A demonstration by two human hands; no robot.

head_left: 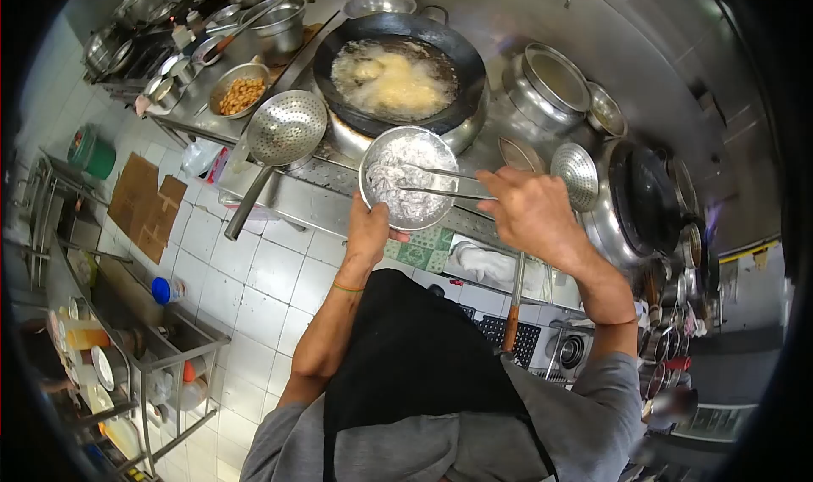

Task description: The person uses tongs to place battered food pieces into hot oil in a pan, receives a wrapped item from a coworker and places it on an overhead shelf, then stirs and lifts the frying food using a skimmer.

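My left hand (369,226) grips the near left rim of a metal bowl (434,147), tilted towards me. White, floury pieces (394,177) lie inside it. A pair of metal tongs (453,196) is in my right hand (529,208), fingers closed round it, with both tips down in the floury pieces. Just beyond the bowl stands a black wok (339,54) of bubbling oil, where pale golden food (398,82) is frying. Left of the bowl, a perforated skimmer (290,126) rests at the counter edge, handle pointing towards me.
A bowl of browned pieces (241,96) stands on the left counter near steel pots (278,29). A second skimmer (576,170) and more pots (555,84) are to the right. Cardboard (146,207) and a blue tub (168,290) are on the tiled floor. A shelf rack (182,355) stands lower left.
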